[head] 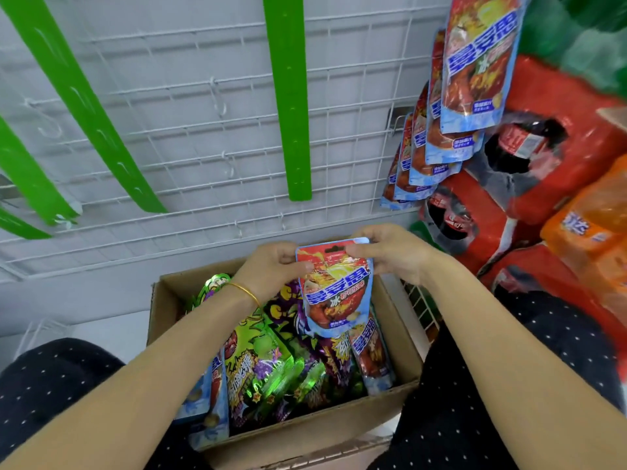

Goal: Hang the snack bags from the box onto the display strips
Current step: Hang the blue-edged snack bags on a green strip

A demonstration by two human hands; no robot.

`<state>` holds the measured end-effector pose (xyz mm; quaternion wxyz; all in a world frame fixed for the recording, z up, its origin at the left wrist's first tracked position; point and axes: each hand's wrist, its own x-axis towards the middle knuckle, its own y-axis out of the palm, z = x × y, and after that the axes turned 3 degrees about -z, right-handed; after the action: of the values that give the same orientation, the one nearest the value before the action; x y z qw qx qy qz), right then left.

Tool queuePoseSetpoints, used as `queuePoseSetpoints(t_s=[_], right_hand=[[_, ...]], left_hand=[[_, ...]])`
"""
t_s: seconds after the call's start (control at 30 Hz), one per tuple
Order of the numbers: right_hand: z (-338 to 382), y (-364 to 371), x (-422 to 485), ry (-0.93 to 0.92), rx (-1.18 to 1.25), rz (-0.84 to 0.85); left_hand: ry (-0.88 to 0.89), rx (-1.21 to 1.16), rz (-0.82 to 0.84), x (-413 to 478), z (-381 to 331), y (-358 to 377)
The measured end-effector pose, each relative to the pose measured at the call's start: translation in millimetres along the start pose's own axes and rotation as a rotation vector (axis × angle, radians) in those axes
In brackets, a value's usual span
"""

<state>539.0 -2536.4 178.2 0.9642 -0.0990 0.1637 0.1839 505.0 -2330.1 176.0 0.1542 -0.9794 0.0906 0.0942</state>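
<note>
Both hands hold one red and light-blue snack bag (pixel 336 293) upright above the open cardboard box (pixel 315 425). My left hand (pixel 271 269) pinches its upper left edge; my right hand (pixel 390 252) grips its top right corner by the hang hole. The box holds several more bags: green and purple ones (pixel 271 364) in the middle, red-blue ones at both sides. Bare green display strips (pixel 291 106) hang on the white wire grid (pixel 190 137). At the upper right, a column of matching red-blue bags (pixel 475 79) hangs in an overlapping row.
Red shrink-wrapped packs of cola bottles (pixel 509 184) and an orange drink pack (pixel 590 228) are stacked to the right of the box. My knees in dark dotted fabric (pixel 47 385) flank the box. White hooks stick out of the grid.
</note>
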Motion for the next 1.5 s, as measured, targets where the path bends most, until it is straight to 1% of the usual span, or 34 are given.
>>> queuePoseSetpoints(t_s=[0.1,0.17,0.23,0.33,0.43,0.5,0.57,0.63,0.7,0.83,0.93,1.07,1.2,1.33,1.5], right_hand=[[17,-18,-6,-0.118,0.097,-0.097],[29,-29,-9,-0.194,0.173,-0.169],[44,-43,-14,-0.286,0.221,-0.263],[75,-73,-26,-0.436,0.260,-0.398],[107,-103,-39,-0.562,0.246,-0.512],[127,-118,-44,-0.621,0.222,-0.603],[146,-130,-43,-0.651,0.178,-0.731],[162,-139,-38,-0.681,0.103,-0.871],[177,-144,-34,-0.717,0.048,-1.008],[203,-146,-27,-0.814,-0.003,-1.175],[220,-152,-20,-0.874,0.023,-1.227],[235,-158,-13,-0.891,-0.059,-1.262],[242,-160,-9,-0.862,-0.089,-1.257],[246,-161,-9,-0.771,-0.137,-1.256],[236,-162,-7,-0.729,-0.153,-1.208]], left_hand=[[0.025,-0.099,-0.012,18,-37,6],[0.075,-0.035,-0.012,29,-67,10],[0.113,0.023,0.035,41,-101,13],[0.178,-0.044,0.077,60,-167,19],[0.345,-0.097,0.010,81,-243,29],[0.457,-0.072,-0.056,95,-284,41],[0.518,-0.016,-0.134,109,-314,53],[0.528,0.009,-0.189,123,-336,62],[0.520,0.005,-0.207,134,-352,67],[0.453,0.032,-0.256,144,-369,65],[0.443,0.090,-0.249,141,-373,63],[0.403,0.109,-0.214,137,-375,63],[0.387,0.099,-0.208,133,-378,63],[0.380,0.091,-0.198,130,-378,61],[0.373,0.071,-0.190,127,-376,61]])
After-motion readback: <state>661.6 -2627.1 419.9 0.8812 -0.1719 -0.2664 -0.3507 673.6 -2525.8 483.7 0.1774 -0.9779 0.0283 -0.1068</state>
